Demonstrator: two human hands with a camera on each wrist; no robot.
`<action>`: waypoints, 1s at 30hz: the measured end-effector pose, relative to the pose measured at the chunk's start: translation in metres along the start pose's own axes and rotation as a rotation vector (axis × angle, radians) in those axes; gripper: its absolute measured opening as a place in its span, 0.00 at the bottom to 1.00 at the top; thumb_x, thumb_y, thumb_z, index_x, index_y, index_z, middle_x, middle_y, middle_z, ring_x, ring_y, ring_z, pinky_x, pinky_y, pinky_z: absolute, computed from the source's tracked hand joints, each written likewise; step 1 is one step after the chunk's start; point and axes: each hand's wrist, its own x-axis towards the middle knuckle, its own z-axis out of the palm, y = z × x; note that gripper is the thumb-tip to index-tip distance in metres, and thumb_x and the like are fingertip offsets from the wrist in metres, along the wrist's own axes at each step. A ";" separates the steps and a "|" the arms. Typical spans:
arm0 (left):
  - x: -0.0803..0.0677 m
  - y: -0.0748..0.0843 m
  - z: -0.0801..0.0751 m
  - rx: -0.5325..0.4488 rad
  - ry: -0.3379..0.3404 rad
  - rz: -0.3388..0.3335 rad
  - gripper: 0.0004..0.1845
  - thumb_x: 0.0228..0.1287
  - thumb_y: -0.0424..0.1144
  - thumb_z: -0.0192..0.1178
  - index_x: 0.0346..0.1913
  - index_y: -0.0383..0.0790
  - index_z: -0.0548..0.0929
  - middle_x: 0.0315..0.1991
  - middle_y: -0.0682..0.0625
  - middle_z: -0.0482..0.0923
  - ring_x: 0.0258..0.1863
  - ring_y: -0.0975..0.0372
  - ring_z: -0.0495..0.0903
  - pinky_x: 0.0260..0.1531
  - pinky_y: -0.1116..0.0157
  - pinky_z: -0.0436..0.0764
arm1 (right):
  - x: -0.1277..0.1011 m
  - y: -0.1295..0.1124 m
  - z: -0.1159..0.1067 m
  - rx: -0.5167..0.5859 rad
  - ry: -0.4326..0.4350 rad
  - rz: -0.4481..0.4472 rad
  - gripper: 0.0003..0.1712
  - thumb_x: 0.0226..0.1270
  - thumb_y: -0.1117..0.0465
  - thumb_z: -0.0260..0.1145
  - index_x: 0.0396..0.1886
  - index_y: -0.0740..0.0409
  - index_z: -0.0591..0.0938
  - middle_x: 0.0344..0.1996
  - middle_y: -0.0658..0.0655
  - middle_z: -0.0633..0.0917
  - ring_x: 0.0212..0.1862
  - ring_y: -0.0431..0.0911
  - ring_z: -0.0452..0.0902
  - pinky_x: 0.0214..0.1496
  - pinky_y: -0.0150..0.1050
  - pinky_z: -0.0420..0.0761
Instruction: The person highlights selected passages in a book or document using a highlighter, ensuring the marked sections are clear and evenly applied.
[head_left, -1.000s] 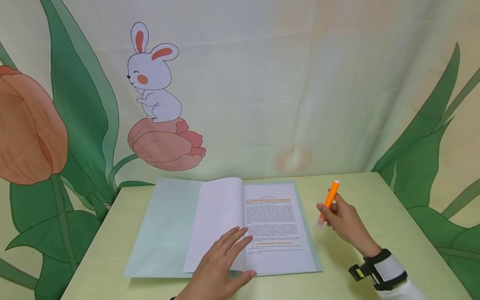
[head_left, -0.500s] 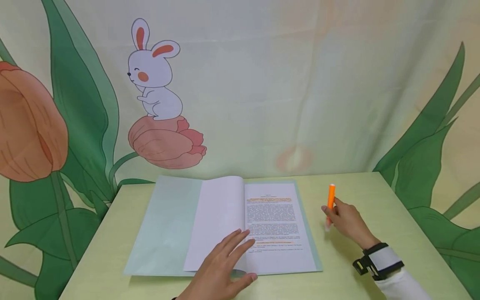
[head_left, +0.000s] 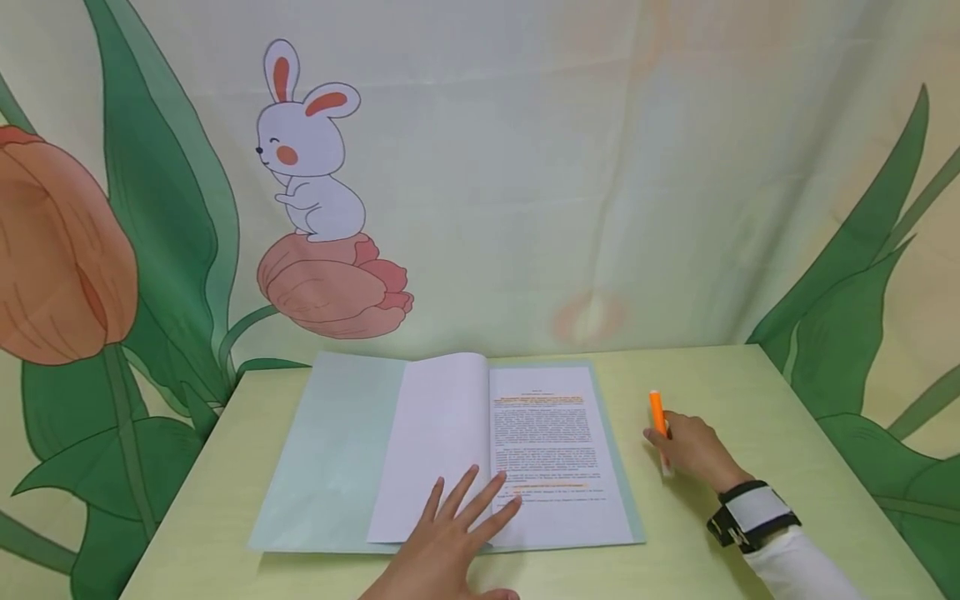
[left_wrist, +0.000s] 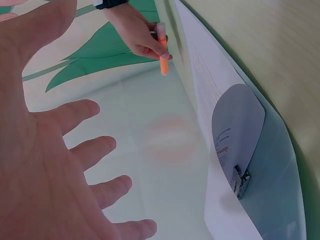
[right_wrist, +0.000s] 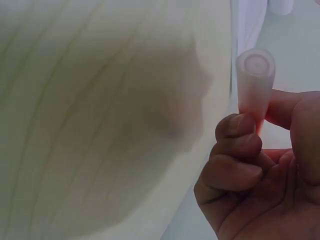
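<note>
My right hand [head_left: 693, 447] pinches an orange highlighter [head_left: 657, 412] between thumb and fingers, to the right of the open folder. Its translucent cap [right_wrist: 256, 75] points down toward the table in the head view and shows large in the right wrist view. My left hand [head_left: 450, 542] is spread, fingers straight, over the lower middle of the folder, across the fold between the pages. In the left wrist view its fingers [left_wrist: 102, 150] stand apart and hold nothing. The printed page [head_left: 547, 450] on the right bears orange highlighted lines near its top and lower down.
The pale blue-green folder [head_left: 330, 450] lies open on the light green table [head_left: 750, 392], a turned white sheet [head_left: 435, 442] on its left side. A metal clip [left_wrist: 241, 181] holds the sheets at the fold. Behind hangs a curtain [head_left: 480, 167] printed with a rabbit and tulips.
My right hand has lowered toward the table, and the highlighter has swung from leaning right to leaning slightly left. My left hand has slid down a little and spread its fingers wider.
</note>
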 end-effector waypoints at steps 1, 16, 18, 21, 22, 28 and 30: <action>-0.001 0.000 0.001 0.007 0.002 0.002 0.47 0.55 0.76 0.54 0.75 0.57 0.62 0.78 0.52 0.54 0.76 0.44 0.56 0.63 0.35 0.65 | 0.000 0.001 0.001 -0.005 -0.002 -0.002 0.16 0.73 0.53 0.59 0.30 0.60 0.74 0.14 0.51 0.77 0.18 0.44 0.67 0.22 0.35 0.64; -0.008 -0.003 0.006 -0.010 -0.027 -0.027 0.45 0.57 0.72 0.57 0.75 0.56 0.63 0.77 0.49 0.57 0.75 0.44 0.57 0.63 0.35 0.64 | 0.004 0.006 0.012 -0.207 0.005 -0.017 0.16 0.70 0.52 0.62 0.35 0.61 0.74 0.18 0.52 0.69 0.21 0.46 0.67 0.23 0.36 0.63; -0.009 -0.003 0.005 -0.015 -0.030 -0.028 0.45 0.57 0.72 0.57 0.75 0.56 0.63 0.77 0.49 0.57 0.75 0.44 0.57 0.63 0.35 0.64 | 0.003 0.005 0.012 -0.214 0.011 -0.013 0.17 0.69 0.51 0.63 0.33 0.61 0.73 0.17 0.52 0.69 0.20 0.46 0.67 0.23 0.36 0.62; -0.009 -0.003 0.004 -0.019 -0.038 -0.031 0.45 0.57 0.72 0.56 0.75 0.57 0.63 0.78 0.50 0.56 0.75 0.44 0.57 0.63 0.35 0.64 | 0.002 0.002 0.012 -0.227 0.013 -0.002 0.19 0.68 0.49 0.64 0.33 0.62 0.73 0.18 0.54 0.70 0.20 0.47 0.68 0.22 0.36 0.63; -0.009 -0.003 0.003 -0.020 -0.039 -0.031 0.45 0.57 0.72 0.56 0.75 0.57 0.63 0.78 0.50 0.56 0.75 0.44 0.57 0.63 0.36 0.65 | 0.001 0.001 0.010 -0.241 0.017 0.001 0.21 0.68 0.49 0.63 0.36 0.65 0.74 0.19 0.55 0.72 0.21 0.47 0.68 0.23 0.37 0.64; -0.010 -0.007 -0.001 -0.053 -0.046 -0.071 0.45 0.57 0.73 0.55 0.75 0.57 0.62 0.78 0.52 0.55 0.76 0.45 0.55 0.65 0.36 0.63 | -0.015 -0.014 0.001 -0.294 0.102 -0.046 0.36 0.68 0.49 0.64 0.64 0.71 0.70 0.33 0.64 0.84 0.26 0.49 0.73 0.26 0.42 0.74; -0.011 -0.010 -0.004 -0.084 -0.054 -0.099 0.46 0.57 0.74 0.54 0.75 0.58 0.61 0.79 0.53 0.53 0.77 0.45 0.53 0.67 0.36 0.60 | -0.024 -0.021 -0.001 -0.281 0.140 -0.090 0.34 0.65 0.50 0.67 0.63 0.67 0.73 0.34 0.61 0.84 0.26 0.47 0.73 0.25 0.40 0.72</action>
